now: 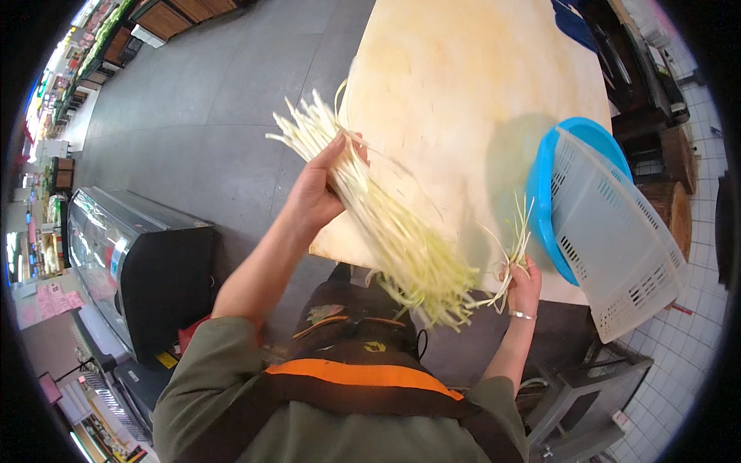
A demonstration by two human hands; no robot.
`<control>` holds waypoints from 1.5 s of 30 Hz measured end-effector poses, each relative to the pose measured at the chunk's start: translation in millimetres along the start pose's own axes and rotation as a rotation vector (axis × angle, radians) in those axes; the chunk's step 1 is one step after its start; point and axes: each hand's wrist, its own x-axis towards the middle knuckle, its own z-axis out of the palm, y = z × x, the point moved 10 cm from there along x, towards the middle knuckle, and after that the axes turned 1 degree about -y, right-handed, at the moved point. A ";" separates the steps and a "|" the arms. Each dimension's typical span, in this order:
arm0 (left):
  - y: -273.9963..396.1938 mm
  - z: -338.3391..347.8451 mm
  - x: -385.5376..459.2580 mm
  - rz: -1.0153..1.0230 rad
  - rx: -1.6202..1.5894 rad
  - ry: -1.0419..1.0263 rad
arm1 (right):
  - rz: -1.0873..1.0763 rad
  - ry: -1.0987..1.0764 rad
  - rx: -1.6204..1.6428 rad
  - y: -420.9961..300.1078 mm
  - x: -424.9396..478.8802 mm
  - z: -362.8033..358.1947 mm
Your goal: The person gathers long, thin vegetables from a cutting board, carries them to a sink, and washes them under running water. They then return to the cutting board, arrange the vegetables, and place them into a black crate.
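My left hand [325, 184] grips a thick bundle of long pale stalks, like garlic chives [393, 231], near its white ends. The bundle slants down to the right over the near edge of the wooden table [422, 116], its yellow-green tips hanging in front of my apron. In my right hand [524, 280], at the table's near right corner, is a small tuft of loose thin stalks [514, 254]. Some strands reach between the tuft and the bundle's tips. A silvery bracelet circles my right wrist.
A blue plastic basin [541, 202] stands at the table's right side, with a white perforated plastic basket [619, 243] tilted in it and jutting past the edge. A glass-fronted display case [168, 283] stands at left on the grey floor. Round wooden blocks [671, 214] are beyond the basket.
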 end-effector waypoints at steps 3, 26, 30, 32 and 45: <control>-47.9 -92.1 76.4 -0.045 -0.153 -0.042 | -0.089 0.016 -0.082 -3.6 1.2 -5.5; -65.0 -196.6 10.9 -0.387 0.799 0.248 | -0.124 -0.060 -0.073 -38.1 -17.3 59.7; -68.2 -197.9 8.1 -0.356 0.852 0.158 | -0.135 -0.024 -0.061 -40.2 -31.8 56.9; -63.3 -202.9 5.2 -0.320 1.000 0.118 | -0.129 -0.001 -0.061 -38.4 -38.5 51.3; -35.5 7.4 -13.2 1.102 1.955 -0.522 | -0.189 0.193 -0.068 -29.9 -116.0 22.7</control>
